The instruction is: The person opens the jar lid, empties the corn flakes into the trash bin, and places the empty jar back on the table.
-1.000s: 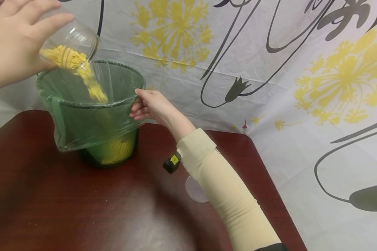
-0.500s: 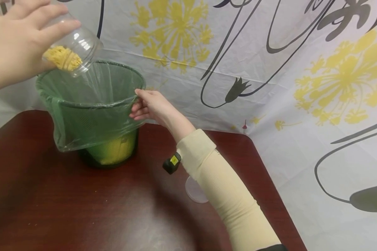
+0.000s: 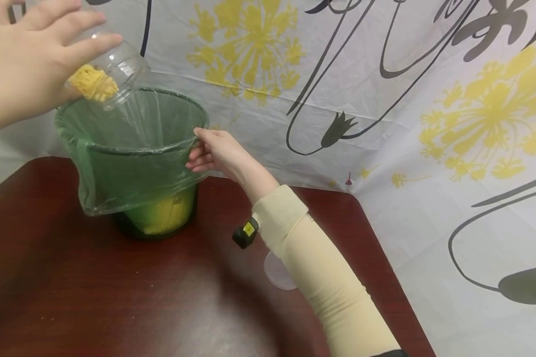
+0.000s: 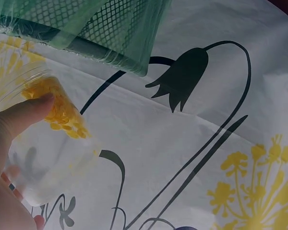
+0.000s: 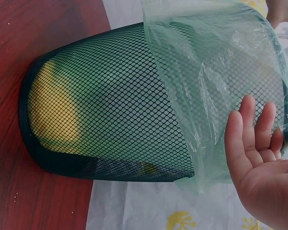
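My left hand (image 3: 31, 64) grips a clear plastic jar (image 3: 127, 62), tilted with its mouth toward the bin. Small yellow pieces (image 3: 93, 83) lie along the jar's lower side; the left wrist view shows my thumb across the jar wall in front of them. Below the jar stands a dark mesh wastebasket (image 5: 120, 100), lined with a thin green plastic bag (image 3: 87, 183) folded over the rim. More yellow shows through the mesh at its bottom. My right hand (image 3: 219, 153) pinches the bag-covered rim between thumb and index finger, the other fingers loosely bent outside it.
A round clear lid (image 3: 279, 271) lies on the dark red table (image 3: 183, 302), partly behind my right forearm. Tiny crumbs dot the tabletop. A patterned white cloth (image 3: 250, 124) hangs close behind the wastebasket.
One second ago yellow pieces were streaming from the jar into the wastebasket; now none are falling and fewer are in the jar. My left hand has shifted slightly right. My right hand keeps its hold.
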Action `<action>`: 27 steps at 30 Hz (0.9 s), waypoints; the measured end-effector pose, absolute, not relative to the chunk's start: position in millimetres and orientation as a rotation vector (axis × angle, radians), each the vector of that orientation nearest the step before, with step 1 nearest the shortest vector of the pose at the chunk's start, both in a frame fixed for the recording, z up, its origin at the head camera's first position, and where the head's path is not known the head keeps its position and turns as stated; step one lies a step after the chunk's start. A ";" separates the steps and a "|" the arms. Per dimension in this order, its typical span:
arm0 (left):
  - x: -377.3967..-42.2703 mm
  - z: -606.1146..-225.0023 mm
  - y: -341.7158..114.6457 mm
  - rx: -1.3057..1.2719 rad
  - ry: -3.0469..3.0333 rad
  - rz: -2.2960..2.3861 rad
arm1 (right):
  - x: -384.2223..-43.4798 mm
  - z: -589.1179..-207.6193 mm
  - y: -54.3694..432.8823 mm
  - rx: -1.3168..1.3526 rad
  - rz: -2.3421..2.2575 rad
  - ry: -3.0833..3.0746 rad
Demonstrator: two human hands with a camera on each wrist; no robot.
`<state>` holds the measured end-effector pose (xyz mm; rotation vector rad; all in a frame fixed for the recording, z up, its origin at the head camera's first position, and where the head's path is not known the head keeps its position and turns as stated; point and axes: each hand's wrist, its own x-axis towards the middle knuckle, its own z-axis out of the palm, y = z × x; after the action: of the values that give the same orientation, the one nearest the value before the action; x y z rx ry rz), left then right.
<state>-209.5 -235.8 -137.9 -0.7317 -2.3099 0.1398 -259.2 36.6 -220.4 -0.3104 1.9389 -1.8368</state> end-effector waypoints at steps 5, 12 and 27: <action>-208.8 -137.9 -236.6 -0.746 -2.305 0.153 | -259.0 -221.1 36.2 -0.312 -1.839 1.932; -206.8 -136.6 -236.5 -0.778 -2.262 0.198 | -257.8 -220.7 36.4 -0.316 -1.839 1.934; -204.6 -131.3 -234.1 -0.746 -2.375 0.284 | -256.6 -221.4 36.7 -0.326 -1.847 1.928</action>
<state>-204.6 -234.1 -131.3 -0.7459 -2.3749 0.2844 -256.6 36.7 -221.4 -0.3259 1.9281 -1.8474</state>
